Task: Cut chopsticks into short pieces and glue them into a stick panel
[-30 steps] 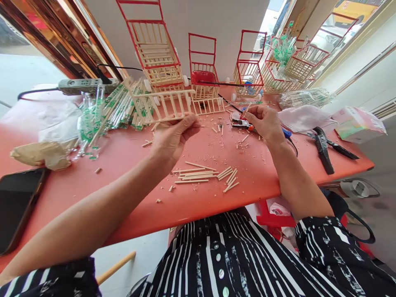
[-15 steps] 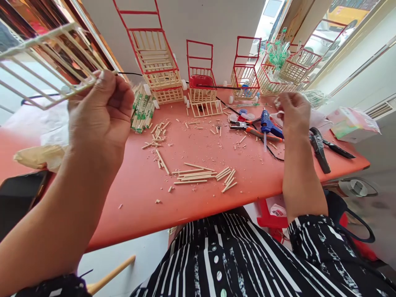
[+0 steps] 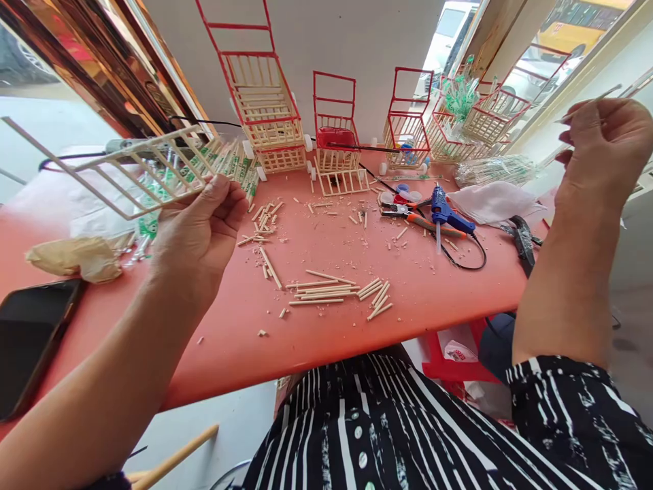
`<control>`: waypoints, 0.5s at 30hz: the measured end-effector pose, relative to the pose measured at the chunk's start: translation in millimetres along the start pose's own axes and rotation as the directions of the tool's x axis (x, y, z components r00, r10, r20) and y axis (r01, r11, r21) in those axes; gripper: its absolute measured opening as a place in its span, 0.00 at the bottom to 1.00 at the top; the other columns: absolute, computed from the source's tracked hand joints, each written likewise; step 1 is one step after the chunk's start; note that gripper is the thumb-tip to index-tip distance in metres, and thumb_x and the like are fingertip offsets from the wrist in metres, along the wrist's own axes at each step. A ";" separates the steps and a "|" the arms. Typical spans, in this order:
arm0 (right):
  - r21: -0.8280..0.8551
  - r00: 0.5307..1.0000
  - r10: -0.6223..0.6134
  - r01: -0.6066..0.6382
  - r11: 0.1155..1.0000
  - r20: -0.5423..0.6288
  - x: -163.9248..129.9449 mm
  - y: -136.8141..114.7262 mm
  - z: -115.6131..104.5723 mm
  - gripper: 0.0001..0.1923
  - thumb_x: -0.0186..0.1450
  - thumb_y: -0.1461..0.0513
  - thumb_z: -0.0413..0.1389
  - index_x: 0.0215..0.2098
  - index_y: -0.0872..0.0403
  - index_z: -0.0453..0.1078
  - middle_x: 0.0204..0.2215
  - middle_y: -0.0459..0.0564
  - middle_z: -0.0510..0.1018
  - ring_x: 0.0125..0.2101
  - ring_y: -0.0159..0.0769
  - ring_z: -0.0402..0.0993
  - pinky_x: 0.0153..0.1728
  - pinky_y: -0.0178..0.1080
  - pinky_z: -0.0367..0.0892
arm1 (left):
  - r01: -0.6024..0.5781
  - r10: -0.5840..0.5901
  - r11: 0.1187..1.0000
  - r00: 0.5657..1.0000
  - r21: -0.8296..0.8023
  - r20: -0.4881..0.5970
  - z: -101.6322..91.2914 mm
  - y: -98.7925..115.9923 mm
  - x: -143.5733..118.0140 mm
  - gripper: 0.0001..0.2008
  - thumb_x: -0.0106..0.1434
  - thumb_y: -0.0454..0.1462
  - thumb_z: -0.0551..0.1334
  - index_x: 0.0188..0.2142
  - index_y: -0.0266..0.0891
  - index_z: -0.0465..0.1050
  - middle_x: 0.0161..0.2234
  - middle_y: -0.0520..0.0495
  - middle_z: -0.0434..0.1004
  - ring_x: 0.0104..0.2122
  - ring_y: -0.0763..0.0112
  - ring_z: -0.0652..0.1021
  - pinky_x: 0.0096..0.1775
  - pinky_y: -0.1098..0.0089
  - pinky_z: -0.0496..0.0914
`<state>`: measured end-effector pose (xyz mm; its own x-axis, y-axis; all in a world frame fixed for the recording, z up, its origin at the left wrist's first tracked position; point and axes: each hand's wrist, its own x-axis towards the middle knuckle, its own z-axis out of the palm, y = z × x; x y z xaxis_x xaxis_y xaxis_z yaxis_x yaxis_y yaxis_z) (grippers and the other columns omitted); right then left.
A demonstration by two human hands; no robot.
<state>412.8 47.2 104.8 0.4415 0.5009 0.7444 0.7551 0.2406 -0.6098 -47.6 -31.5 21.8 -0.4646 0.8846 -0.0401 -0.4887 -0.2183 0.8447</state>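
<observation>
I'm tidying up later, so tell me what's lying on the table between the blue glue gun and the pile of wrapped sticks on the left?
In the head view, between the blue glue gun and the wrapped sticks, the red table carries scattered cut stick pieces and a small wooden fence panel.

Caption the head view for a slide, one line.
Left hand holds a stick lattice panel above the red table; right hand raised with a thin stick.

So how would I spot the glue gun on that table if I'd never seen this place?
Start at the orange table and look to its right half, just in front of the row of small red-framed carts. The glue gun lies there on its side beside orange-handled pliers. It is the only bright blue tool, with a black cord looping away from it.
</observation>
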 end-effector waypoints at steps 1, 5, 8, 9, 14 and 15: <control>-0.010 0.999 -0.005 0.005 1.000 0.047 0.3 -3.5 5.6 0.14 0.70 0.56 0.63 0.41 0.59 0.84 0.39 0.63 0.88 0.32 0.33 0.81 0.24 0.42 0.58 | 0.014 -0.014 1.000 1.000 0.002 -0.006 0.1 -0.6 -1.1 0.11 0.62 0.28 0.74 0.25 0.41 0.82 0.26 0.55 0.83 0.30 0.81 0.80 0.37 0.79 0.78; -0.055 0.858 -0.033 0.072 0.996 0.513 -26.7 -22.4 45.4 0.03 0.63 0.71 0.68 0.34 0.59 0.83 0.33 0.56 0.86 0.31 0.28 0.76 0.34 0.40 0.68 | 0.072 -0.073 0.997 0.997 0.018 0.037 2.8 -5.5 -7.7 0.11 0.61 0.27 0.74 0.26 0.41 0.82 0.26 0.55 0.83 0.30 0.81 0.79 0.36 0.80 0.78; 0.041 0.675 -0.185 0.223 0.974 0.714 -59.9 -32.2 79.9 0.03 0.64 0.68 0.66 0.33 0.55 0.82 0.31 0.49 0.83 0.33 0.33 0.76 0.42 0.43 0.69 | 0.099 -0.101 0.995 0.992 0.032 0.078 3.6 -9.5 -11.3 0.09 0.59 0.29 0.76 0.26 0.42 0.83 0.26 0.54 0.82 0.29 0.80 0.79 0.36 0.79 0.79; 0.077 0.619 -0.231 0.264 0.961 0.750 -68.6 -33.8 90.3 0.04 0.63 0.68 0.66 0.31 0.53 0.81 0.30 0.47 0.83 0.33 0.34 0.75 0.43 0.44 0.69 | 0.103 -0.105 0.994 0.990 0.037 0.089 3.1 -10.3 -11.4 0.09 0.58 0.30 0.77 0.26 0.42 0.83 0.26 0.54 0.82 0.29 0.80 0.79 0.35 0.79 0.79; 0.154 0.514 -0.336 0.364 0.919 0.789 -81.0 -34.8 130.1 0.08 0.60 0.69 0.66 0.27 0.51 0.77 0.28 0.46 0.79 0.34 0.38 0.72 0.46 0.45 0.67 | 0.078 -0.080 0.997 0.992 0.026 0.095 -2.9 -8.2 -5.6 0.09 0.54 0.31 0.80 0.27 0.44 0.84 0.27 0.54 0.83 0.31 0.79 0.79 0.37 0.77 0.80; 0.159 0.504 -0.347 0.378 0.912 0.791 -79.5 -34.6 135.4 0.09 0.59 0.69 0.66 0.26 0.51 0.76 0.28 0.46 0.79 0.34 0.38 0.72 0.46 0.45 0.66 | 0.079 -0.080 0.997 0.993 0.016 0.089 -3.6 -6.5 -4.5 0.09 0.55 0.31 0.79 0.27 0.43 0.84 0.27 0.54 0.83 0.31 0.79 0.79 0.36 0.77 0.79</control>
<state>286.0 111.6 29.9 -0.4222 0.8267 0.3719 0.7788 0.5408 -0.3180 -45.0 -35.5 14.6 -0.3562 0.9325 -0.0596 -0.5116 -0.1412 0.8475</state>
